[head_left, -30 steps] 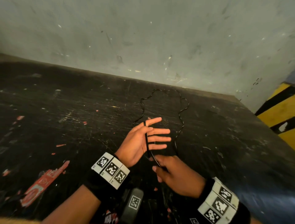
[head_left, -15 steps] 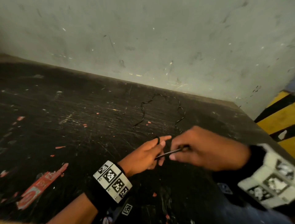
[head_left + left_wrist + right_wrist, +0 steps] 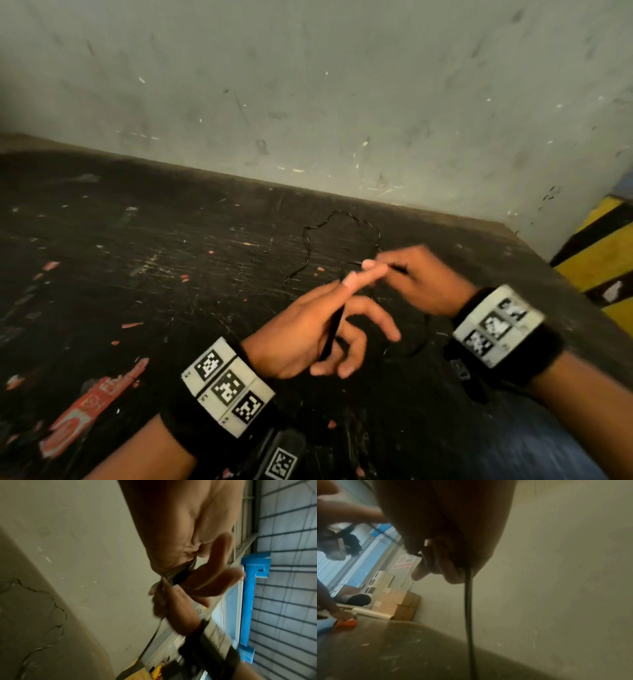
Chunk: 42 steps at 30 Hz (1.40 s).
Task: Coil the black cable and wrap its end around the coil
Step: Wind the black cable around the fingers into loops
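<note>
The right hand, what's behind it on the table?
Beyond the right hand, a wavy loose stretch of the black cable lies on the dark scratched table. Where that stretch meets the hand is covered by it.

- My left hand [image 3: 301, 329] is in front of me over the table [image 3: 137, 274], my right hand [image 3: 421, 277] just right of it and farther back.
- The cable [image 3: 306, 246] lies on the table behind both hands, before the wall [image 3: 308, 85].
</note>
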Available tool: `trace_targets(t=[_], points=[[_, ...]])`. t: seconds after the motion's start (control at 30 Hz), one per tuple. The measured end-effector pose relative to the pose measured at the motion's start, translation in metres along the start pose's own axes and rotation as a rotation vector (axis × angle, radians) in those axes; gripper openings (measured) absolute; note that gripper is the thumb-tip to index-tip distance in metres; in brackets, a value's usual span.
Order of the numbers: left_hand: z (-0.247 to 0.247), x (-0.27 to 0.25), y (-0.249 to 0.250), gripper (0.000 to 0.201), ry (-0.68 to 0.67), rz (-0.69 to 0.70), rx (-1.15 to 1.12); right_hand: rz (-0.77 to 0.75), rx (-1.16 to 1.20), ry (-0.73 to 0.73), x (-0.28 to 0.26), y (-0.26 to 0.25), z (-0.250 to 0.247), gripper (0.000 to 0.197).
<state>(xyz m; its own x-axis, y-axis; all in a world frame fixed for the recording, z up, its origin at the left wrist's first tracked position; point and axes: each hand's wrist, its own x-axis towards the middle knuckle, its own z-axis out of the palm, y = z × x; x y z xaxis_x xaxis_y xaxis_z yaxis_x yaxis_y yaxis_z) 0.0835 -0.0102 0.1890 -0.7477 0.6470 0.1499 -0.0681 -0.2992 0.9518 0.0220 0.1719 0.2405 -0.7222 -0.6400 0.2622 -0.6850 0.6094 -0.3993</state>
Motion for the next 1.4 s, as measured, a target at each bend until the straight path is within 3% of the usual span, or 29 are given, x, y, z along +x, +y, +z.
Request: trace_targets(t=[0.2,0.43,0.57,0.67,0.77,0.9,1.07,1.13,1.27,1.4], points=[[-0.014,0.019,0.02,0.063,0.276,0.101,-0.077,0.013,0.141,-0.098,-0.03,-0.022,0.073,0.022],[-0.024,0.022,0.006,0.062,0.379,0.038,0.103,0.011,0.027,-0.204,-0.039,-0.062,0.055,0.019],[-0.018,0.017,-0.008,0.05,0.315,-0.072,0.42,-0.02,-0.06,-0.286,-0.033,-0.071,0.019,0.015],[-0.008,0.01,-0.015,0.073,0.117,-0.169,0.496,-0.055,-0.135,-0.355,-0.022,-0.072,-0.016,0.009],[-0.003,0.006,-0.018,0.073,-0.002,-0.174,0.386,-0.067,-0.187,-0.319,-0.009,-0.062,-0.048,0.013],[0.002,0.003,-0.01,0.058,-0.056,-0.141,0.228,-0.105,-0.167,-0.125,0.002,-0.033,-0.068,0.03],[0.004,0.003,0.014,0.058,-0.111,-0.055,-0.024,-0.038,-0.043,-0.026,-0.008,0.007,-0.013,0.032],[0.003,0.008,0.023,0.057,-0.077,0.009,-0.104,-0.019,0.027,0.001,-0.018,0.007,0.02,0.03],[-0.003,0.023,0.032,0.062,0.135,0.081,-0.169,-0.021,0.101,-0.069,-0.034,-0.022,0.064,0.029],[-0.011,0.032,0.028,0.06,0.276,0.075,-0.072,-0.017,0.04,-0.122,-0.037,-0.049,0.063,0.023]])
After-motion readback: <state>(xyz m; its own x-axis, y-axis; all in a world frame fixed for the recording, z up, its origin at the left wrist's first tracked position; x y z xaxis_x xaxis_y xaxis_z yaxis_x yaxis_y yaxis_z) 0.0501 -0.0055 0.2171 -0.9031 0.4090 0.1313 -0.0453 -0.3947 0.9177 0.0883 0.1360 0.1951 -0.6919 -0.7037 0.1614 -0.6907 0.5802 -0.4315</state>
